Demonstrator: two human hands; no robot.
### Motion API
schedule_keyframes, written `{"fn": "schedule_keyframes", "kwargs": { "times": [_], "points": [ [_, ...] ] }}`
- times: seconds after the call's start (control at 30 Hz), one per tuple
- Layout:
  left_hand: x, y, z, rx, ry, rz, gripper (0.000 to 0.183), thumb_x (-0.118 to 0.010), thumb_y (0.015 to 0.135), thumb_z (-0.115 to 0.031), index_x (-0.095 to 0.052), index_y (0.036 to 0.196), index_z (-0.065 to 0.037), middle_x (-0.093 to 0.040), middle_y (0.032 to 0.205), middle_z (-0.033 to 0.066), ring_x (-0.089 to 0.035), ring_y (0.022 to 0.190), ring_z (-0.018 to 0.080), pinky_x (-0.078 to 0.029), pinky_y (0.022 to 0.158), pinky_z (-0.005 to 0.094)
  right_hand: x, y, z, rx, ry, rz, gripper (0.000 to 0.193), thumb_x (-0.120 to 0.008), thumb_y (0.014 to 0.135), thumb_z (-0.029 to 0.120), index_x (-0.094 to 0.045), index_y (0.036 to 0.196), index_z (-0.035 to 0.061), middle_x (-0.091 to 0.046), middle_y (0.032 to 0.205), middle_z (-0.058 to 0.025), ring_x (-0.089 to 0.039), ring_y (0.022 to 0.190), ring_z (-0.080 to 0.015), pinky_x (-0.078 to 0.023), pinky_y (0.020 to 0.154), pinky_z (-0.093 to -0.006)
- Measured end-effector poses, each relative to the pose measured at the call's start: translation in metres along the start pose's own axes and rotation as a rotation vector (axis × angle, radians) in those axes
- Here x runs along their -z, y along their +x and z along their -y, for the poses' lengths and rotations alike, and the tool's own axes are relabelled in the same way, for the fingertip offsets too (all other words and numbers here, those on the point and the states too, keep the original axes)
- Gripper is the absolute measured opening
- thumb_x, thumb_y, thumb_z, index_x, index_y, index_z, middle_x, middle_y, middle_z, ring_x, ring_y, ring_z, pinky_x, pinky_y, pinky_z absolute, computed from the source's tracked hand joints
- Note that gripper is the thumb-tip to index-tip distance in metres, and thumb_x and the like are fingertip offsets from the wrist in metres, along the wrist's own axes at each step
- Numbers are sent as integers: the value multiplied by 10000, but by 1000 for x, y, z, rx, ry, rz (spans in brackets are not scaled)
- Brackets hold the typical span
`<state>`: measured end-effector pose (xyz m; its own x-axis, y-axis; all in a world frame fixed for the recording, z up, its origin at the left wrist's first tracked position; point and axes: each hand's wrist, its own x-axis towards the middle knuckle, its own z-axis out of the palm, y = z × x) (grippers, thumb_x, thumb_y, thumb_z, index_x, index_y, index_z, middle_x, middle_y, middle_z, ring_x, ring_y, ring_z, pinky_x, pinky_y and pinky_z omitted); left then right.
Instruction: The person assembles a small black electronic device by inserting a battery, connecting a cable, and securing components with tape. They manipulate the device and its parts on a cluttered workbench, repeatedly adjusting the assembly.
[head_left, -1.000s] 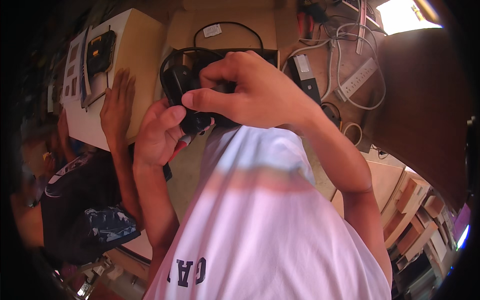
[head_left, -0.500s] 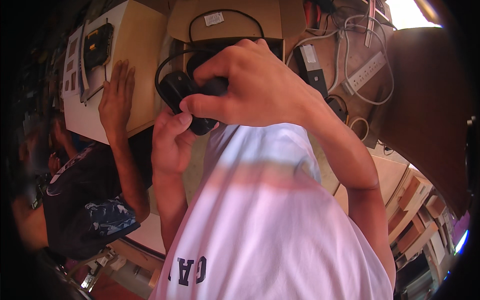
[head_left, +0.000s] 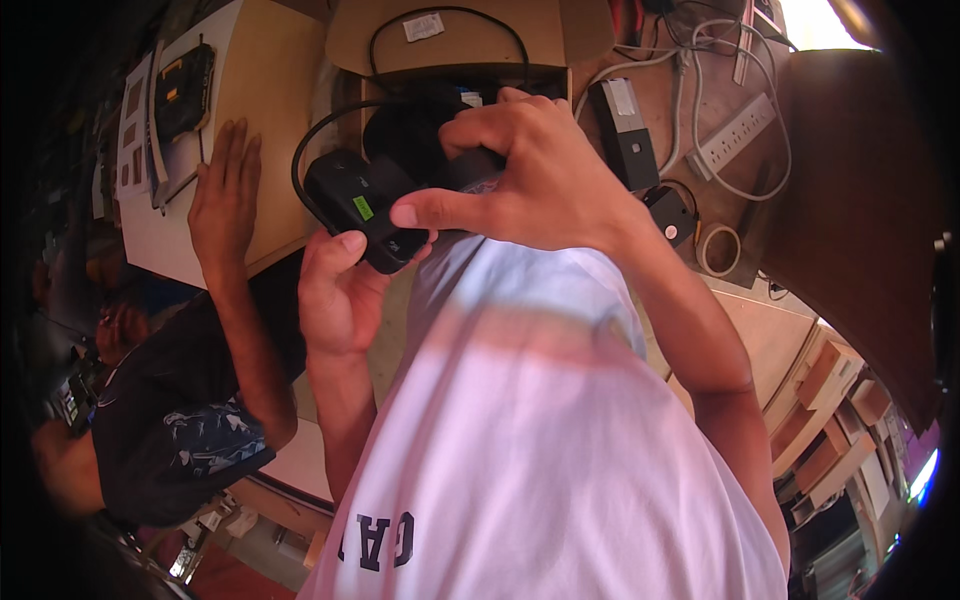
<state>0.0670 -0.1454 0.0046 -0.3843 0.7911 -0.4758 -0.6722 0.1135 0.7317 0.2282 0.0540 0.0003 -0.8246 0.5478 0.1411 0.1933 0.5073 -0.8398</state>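
Observation:
A black rounded electronic device (head_left: 345, 190) with a small green patch, perhaps a label or lit display, is held over an open cardboard box. My left hand (head_left: 340, 285) grips its near end, thumb on the edge and fingers underneath. A black cable (head_left: 318, 130) loops from its far side. My right hand (head_left: 535, 170) reaches across from the right, its thumb on the device's right side and its fingers curled around a dark rounded part beside it. Whether that part belongs to the device, I cannot tell; my right fingertips are partly hidden.
The cardboard box (head_left: 480, 50) has its flap raised behind my hands. To the right lie a black-and-grey box (head_left: 625, 135), a white power strip (head_left: 735, 137), cables and a tape roll (head_left: 718, 250). At left, another person's hand (head_left: 225, 205) rests on a pale board.
The device has turned, bringing its green patch into view. My right hand has shifted slightly right, with its thumb farther along the device. My left hand keeps its grip.

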Motion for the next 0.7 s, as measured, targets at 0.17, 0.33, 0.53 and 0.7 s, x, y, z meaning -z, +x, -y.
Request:
{"fn": "schedule_keyframes", "kwargs": {
  "times": [0.17,0.33,0.53,0.7],
  "points": [
    [5,-2,3,15,97,25,567,-658,977,-228,-588,1422,117,-739,1301,254,-783,1137,366,-653,1034,492,1,2,4,-163,22,54,512,-982,782,430,-653,739,40,-640,711,-100,-612,725,-324,-489,796,-457],
    [-15,-3,8,89,31,-102,601,-646,1003,-323,-615,1471,53,-742,1354,209,-759,1188,380,-632,1033,528,-10,-6,-1,-69,-163,44,378,-919,801,468,-832,957,134,-749,874,-32,-698,955,-339,-471,875,-516],
    [-14,14,26,218,217,-266,466,-691,1066,-362,-676,1390,-27,-759,1258,132,-764,1094,263,-656,907,428,-20,-13,3,-109,-300,77,350,-929,800,462,-834,951,161,-716,851,24,-651,966,-310,-417,888,-511],
    [-16,6,24,196,138,-256,442,-701,1074,-340,-679,1381,-22,-765,1225,123,-771,1075,253,-657,850,384,-11,-14,0,-33,-270,-31,409,-976,747,450,-729,847,139,-655,815,29,-576,836,-282,-390,800,-472]
  ]
}}
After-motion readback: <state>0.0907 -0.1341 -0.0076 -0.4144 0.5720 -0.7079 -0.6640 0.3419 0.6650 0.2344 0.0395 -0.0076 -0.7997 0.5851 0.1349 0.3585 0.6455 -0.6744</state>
